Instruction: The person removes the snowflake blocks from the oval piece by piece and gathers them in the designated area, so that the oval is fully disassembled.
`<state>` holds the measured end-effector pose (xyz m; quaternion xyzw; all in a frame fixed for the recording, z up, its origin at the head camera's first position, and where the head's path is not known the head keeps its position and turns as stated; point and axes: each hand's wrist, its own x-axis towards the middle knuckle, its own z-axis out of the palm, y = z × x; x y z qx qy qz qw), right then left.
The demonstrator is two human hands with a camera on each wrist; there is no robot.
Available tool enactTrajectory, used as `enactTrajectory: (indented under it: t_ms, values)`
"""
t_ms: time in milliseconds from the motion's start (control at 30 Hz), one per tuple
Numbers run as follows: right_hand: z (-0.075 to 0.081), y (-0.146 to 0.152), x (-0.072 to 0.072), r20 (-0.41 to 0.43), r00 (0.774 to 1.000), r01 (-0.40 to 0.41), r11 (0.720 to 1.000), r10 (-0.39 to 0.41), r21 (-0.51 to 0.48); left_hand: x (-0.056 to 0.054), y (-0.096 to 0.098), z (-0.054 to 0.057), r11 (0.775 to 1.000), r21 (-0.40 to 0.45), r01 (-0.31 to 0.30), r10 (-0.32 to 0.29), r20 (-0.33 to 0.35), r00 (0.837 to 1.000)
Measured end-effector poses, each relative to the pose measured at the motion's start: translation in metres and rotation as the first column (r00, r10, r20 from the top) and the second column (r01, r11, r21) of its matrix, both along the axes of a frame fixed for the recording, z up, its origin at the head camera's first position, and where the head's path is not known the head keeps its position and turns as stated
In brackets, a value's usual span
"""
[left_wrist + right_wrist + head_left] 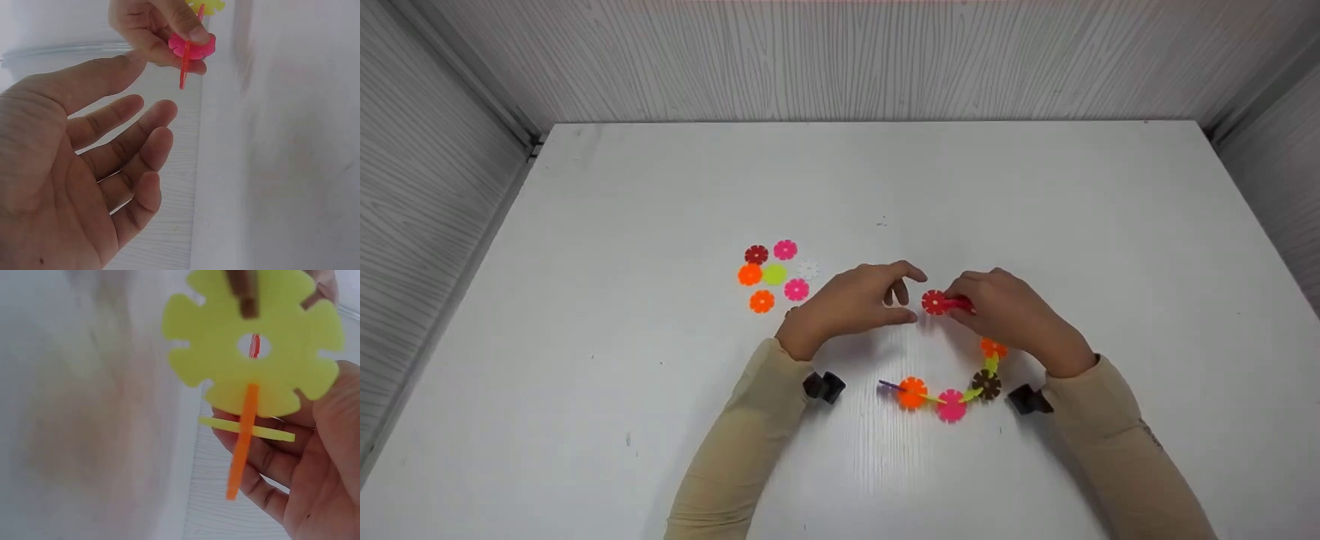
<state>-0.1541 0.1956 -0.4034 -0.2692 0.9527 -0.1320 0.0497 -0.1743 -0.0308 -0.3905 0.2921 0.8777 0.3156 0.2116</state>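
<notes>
Landmark: the chain of slotted discs (987, 390), a curve on the worktop (1110, 225) with its gap facing left. The right hand (1005, 307) is at the chain's far end, thumb and fingers pinching a pink disc (201, 50); slotted into that, a red disc (928, 302) points out past the fingertips. The part of the chain under the right hand is hidden from above. The left hand (866, 300) sits just left of that end, thumb and fingers spread, a small gap between its fingertips and the red disc. The near-left tip of the chain is a purple disc (890, 385), on edge, beside an orange disc (911, 393). Loose discs (775, 274) cluster left of the chain and farther back, some touching; the left wrist lies close to them, the tightest spot. Black wrist pieces (825, 387) flank the chain, the right one nearer. Room: broad worktop runs from the chain to both side edges, right side included; the far edge, below the grey panel (847, 60), lies well beyond it.
</notes>
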Motion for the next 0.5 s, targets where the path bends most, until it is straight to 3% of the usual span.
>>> enactTrajectory:
  t_ms: [233,500]
  values:
    - [-0.002,-0.001,0.000,0.009,1.000,-0.003,1.000,0.003,-0.027,0.006,0.011,-0.005,0.999,-0.024,0.026,-0.025,0.022,0.999]
    - [-0.001,-0.002,0.001,-0.002,1.000,-0.030,0.997,0.030,-0.073,0.011,0.019,-0.007,0.997,-0.070,0.039,-0.043,-0.058,0.997]
